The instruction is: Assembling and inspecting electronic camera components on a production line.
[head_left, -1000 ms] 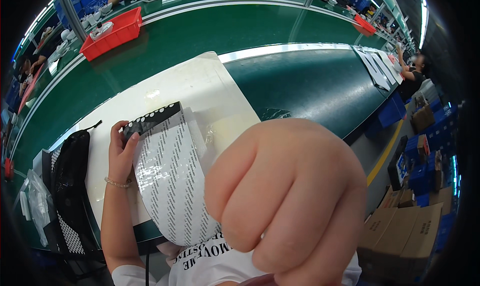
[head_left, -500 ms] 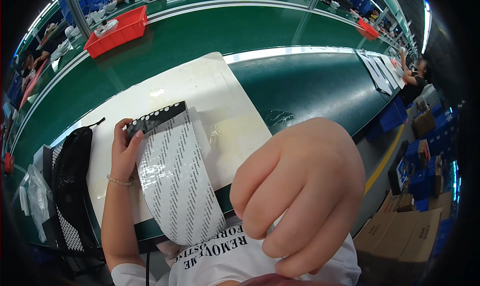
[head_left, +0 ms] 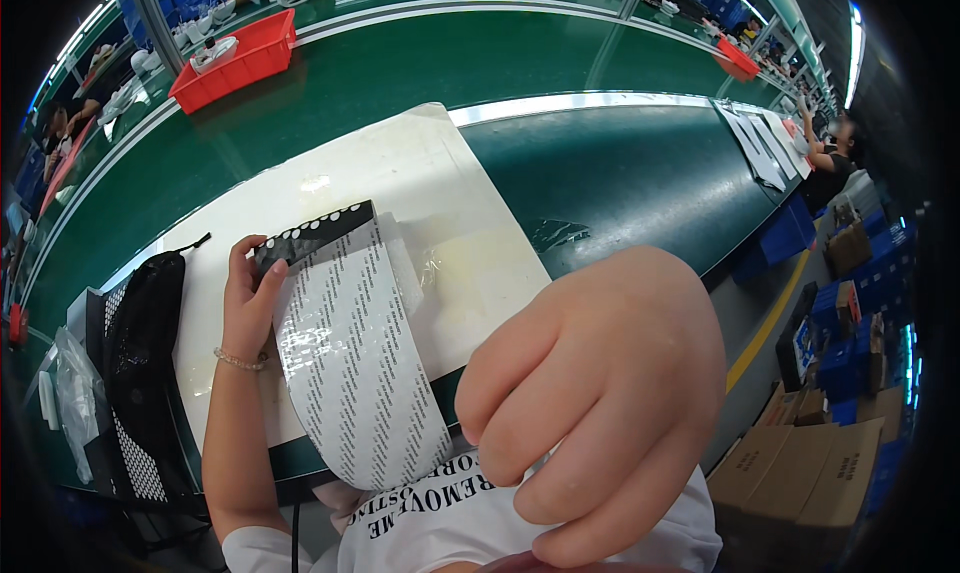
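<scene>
While left hand (head_left: 250, 298) pinches the black perforated end of the printed strip (head_left: 350, 358), flat on the white mat (head_left: 440, 188): keep pressing beside the grip. Right hand (head_left: 600, 403), raised near the camera, fingers curled, holding nothing seen.

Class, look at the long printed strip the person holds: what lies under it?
Under the printed strip lies a white board on the green bench. The left hand pins its black dotted end. Whatever sits directly beneath the strip is covered.
</scene>
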Motion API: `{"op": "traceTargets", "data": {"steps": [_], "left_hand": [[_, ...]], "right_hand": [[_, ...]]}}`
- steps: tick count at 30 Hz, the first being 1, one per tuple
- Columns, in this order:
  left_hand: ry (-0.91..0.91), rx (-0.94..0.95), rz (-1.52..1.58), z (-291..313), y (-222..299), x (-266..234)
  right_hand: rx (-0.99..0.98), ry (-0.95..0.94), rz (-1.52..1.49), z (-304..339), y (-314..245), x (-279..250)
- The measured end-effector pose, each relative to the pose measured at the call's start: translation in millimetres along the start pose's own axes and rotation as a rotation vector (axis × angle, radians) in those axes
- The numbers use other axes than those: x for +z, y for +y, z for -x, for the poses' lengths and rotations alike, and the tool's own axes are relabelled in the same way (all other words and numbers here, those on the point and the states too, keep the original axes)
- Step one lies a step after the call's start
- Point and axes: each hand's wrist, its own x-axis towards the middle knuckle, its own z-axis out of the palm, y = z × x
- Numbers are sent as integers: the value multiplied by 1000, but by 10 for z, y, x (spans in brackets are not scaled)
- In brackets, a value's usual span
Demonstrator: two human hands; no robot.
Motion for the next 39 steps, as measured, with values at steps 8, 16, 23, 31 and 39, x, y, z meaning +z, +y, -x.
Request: {"op": "traceTargets", "data": {"steps": [8,16,23,31,39], "left_hand": [[6,-1,10,-8,20,16],[13,5,9,-11,-16,7],[-5,-19,15,-6,-22,2],[1,8,8,-15,-23,10],[15,1,7,-11,-5,13]], "right_hand": [[-9,25,20,6,-5,6],[-25,97,37,9,1,52],[-13,83,37,-18,4,64],[-6,102,74,-23,-32,85],[-2,138,99,-16,-17,150]]}}
